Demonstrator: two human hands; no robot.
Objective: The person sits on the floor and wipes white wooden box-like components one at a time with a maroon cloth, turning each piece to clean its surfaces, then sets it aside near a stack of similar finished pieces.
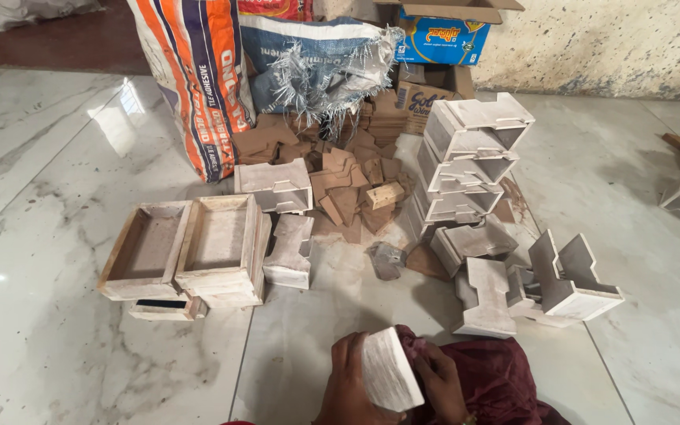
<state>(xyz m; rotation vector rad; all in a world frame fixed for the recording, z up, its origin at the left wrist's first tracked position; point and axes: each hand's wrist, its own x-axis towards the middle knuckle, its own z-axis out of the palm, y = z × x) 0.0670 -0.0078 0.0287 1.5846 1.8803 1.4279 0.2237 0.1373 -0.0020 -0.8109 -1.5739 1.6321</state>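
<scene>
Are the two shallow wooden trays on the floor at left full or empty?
Empty. Both shallow wooden trays lie open side up on the marble floor, their bare bottoms showing, nothing inside.

Woodworking workshop: stacked wooden pieces, offcuts

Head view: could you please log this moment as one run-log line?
left hand: holds white block | right hand: holds the block over maroon cloth | ahead: wooden trays, stacked pieces
</scene>
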